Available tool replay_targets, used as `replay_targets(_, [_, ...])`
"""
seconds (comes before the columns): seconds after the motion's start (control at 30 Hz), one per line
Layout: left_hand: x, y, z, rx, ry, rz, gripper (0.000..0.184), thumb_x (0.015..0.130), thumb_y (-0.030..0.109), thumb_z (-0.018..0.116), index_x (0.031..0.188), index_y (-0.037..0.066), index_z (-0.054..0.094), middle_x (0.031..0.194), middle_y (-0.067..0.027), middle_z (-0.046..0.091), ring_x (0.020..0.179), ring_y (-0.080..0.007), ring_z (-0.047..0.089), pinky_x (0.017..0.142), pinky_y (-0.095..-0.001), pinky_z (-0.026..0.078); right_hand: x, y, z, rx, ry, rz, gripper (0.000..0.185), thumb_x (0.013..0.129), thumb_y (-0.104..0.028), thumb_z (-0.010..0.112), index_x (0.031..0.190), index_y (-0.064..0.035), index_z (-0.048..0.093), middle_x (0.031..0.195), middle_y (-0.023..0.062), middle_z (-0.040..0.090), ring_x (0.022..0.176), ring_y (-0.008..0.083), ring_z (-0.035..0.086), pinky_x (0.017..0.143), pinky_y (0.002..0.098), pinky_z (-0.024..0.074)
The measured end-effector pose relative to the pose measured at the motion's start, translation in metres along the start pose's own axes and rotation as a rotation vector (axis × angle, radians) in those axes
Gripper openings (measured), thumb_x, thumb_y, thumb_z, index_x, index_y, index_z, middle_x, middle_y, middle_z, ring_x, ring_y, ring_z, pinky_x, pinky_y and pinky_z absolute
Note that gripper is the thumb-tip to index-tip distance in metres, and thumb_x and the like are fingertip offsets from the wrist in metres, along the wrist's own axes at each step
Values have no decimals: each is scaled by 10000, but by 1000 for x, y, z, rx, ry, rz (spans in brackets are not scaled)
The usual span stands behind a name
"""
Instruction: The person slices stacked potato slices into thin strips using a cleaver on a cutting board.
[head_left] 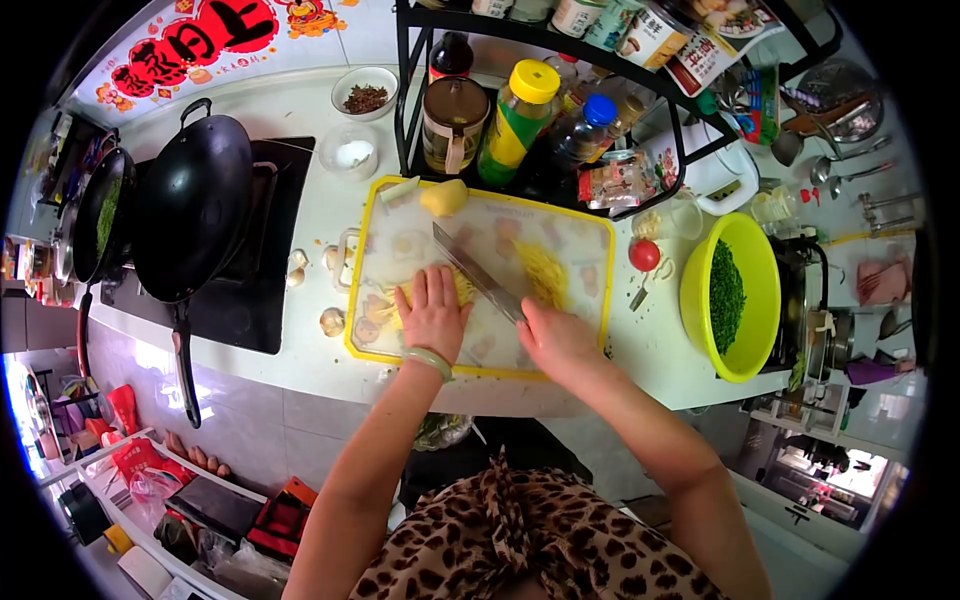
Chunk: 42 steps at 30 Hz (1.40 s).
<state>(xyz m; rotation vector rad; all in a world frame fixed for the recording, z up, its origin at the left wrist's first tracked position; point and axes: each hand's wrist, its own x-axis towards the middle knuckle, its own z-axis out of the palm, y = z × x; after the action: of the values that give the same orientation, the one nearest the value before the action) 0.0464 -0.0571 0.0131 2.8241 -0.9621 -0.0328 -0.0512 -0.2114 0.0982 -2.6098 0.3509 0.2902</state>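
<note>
My right hand (560, 342) is closed round the handle of a kitchen knife (478, 272), whose long blade points up and left across the cutting board (590, 218) with its yellow rim. My left hand (434, 312) lies flat, fingers stretched out, on pale yellow potato pieces (393, 303) just left of the blade. The palm hides most of those pieces. Right of the blade lies a heap of potato shreds (543, 275). At the board's far edge are a peeled potato (444, 198) and a short pale green-white piece (399, 190).
A wok (195, 215) and a smaller pan (103, 215) stand on the cooktop (265, 310) at left. Behind the board is a black rack (405, 100) with bottles. To the right are a tomato (644, 255) and a yellow-green basin (760, 300) of chopped greens. Garlic (332, 321) lies left.
</note>
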Motion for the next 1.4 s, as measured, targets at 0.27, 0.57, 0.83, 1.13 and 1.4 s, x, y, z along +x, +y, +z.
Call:
replay_targets(0.27, [0,-2,6,-20,29,-9,652,834,383,611,1353,45,409,1386,-95,401,1299,-281,350,1039,-576,264,21,3,37,-8,56,63,190,915,-222,491,886,-37,459,665,189,585,646,397,592,564,501,461])
replay_targets(0.57, [-1,-1,2,-21,32,-6,663,837,379,611,1358,35,388,1393,-103,393,1301,-284,347,1043,-576,255,19,1,-2,14,30,-46,159,881,-164,509,859,-11,475,697,197,599,658,398,600,581,499,470])
replay_targets(0.83, [-2,-1,5,3,50,6,670,823,386,625,1345,33,400,1386,-103,399,1288,-282,364,1035,-574,268,23,-2,41,56,115,-1,182,909,-212,502,876,-37,463,687,197,579,642,404,580,557,514,445])
replay_targets(1.13, [1,1,2,-24,65,8,666,825,378,625,1342,24,399,1379,-106,402,1298,-286,353,1031,-570,278,20,-4,-5,54,13,-4,166,903,-186,499,883,-25,466,716,206,586,682,412,582,596,504,453])
replay_targets(1.4, [-1,-1,7,-19,77,4,674,813,390,633,1335,19,424,1375,-105,410,1283,-285,369,1027,-561,289,24,-8,37,30,2,62,163,903,-186,498,885,-27,469,733,200,597,690,404,592,592,512,456])
